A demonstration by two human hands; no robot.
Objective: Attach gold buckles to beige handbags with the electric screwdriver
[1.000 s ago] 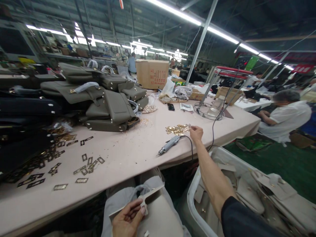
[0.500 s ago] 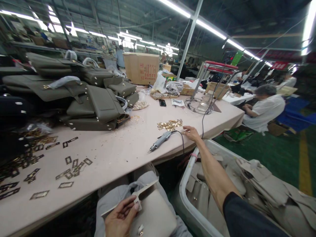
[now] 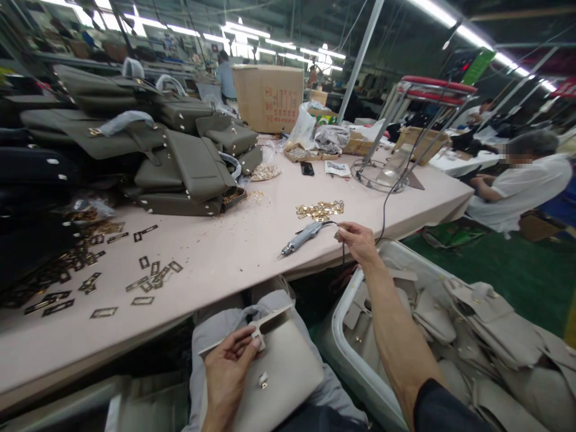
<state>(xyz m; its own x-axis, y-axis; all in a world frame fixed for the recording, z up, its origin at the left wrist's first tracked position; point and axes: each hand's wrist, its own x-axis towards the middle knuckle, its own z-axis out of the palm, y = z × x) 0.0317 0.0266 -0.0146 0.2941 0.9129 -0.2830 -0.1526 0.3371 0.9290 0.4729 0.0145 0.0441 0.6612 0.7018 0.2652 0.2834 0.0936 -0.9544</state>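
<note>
A beige handbag (image 3: 288, 372) lies across my lap, with a small metal clasp on its front. My left hand (image 3: 231, 366) is closed on the bag's flap strap (image 3: 258, 337), pinching its end between thumb and fingers. Over the table's near edge, my right hand (image 3: 357, 240) pinches a small gold metal fitting (image 3: 337, 236) whose shape is mostly covered by the fingertips. Close by on the table lie a grey electric screwdriver (image 3: 302, 237) with a black cord and a pile of gold metal frames (image 3: 320, 210).
Dark olive bags (image 3: 198, 162) are heaped at the table's left. Dark rectangular frames (image 3: 155, 276) lie scattered in front. A white-rimmed bin (image 3: 335, 327) of beige bags stands at my right. An upturned stool (image 3: 382, 180) rests on the table; a seated person (image 3: 522, 186) is beyond.
My right hand has lifted from beside the gold pile and drawn back slightly, with a small fitting in its fingers. My left hand keeps its hold on the strap. The view has shifted.
</note>
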